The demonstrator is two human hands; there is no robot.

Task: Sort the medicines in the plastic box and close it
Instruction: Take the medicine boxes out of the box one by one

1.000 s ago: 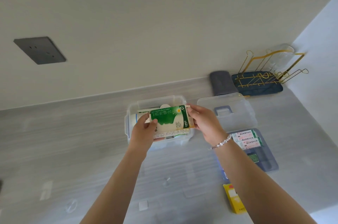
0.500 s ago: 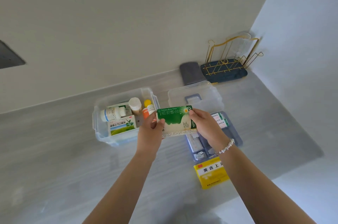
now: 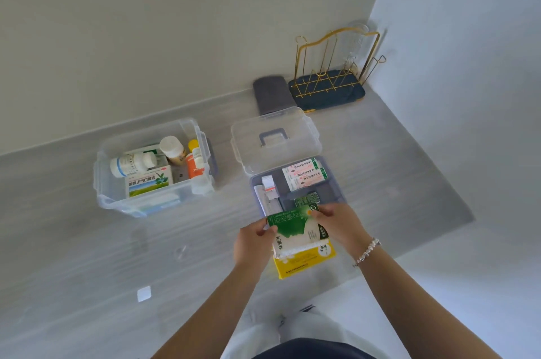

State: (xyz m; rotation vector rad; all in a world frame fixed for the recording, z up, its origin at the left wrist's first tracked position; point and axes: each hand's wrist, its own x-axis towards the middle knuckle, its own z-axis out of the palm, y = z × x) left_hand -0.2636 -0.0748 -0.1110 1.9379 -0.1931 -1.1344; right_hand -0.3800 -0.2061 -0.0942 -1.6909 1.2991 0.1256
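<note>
A green and white medicine carton (image 3: 295,228) is held between my left hand (image 3: 255,241) and my right hand (image 3: 339,225), just above a yellow carton (image 3: 304,263) on the counter. The clear plastic box (image 3: 187,191) stands to the left, holding bottles, an orange tube and a green-labelled carton (image 3: 149,181). Beyond my hands lies a grey-blue inner tray (image 3: 328,191) with pink and green sachets (image 3: 306,172) and small packs. The clear lid (image 3: 292,153) with its grey handle lies behind the tray.
A gold wire rack on a dark blue base (image 3: 330,89) stands in the back right corner, a folded grey cloth (image 3: 270,93) beside it. The counter's front edge runs close under the yellow carton. A small white square (image 3: 144,293) lies on the counter at front left.
Both hands carried the green and white carton out of the plastic box, rightward and toward me, to above the yellow carton. The view also shifted, revealing the box contents.
</note>
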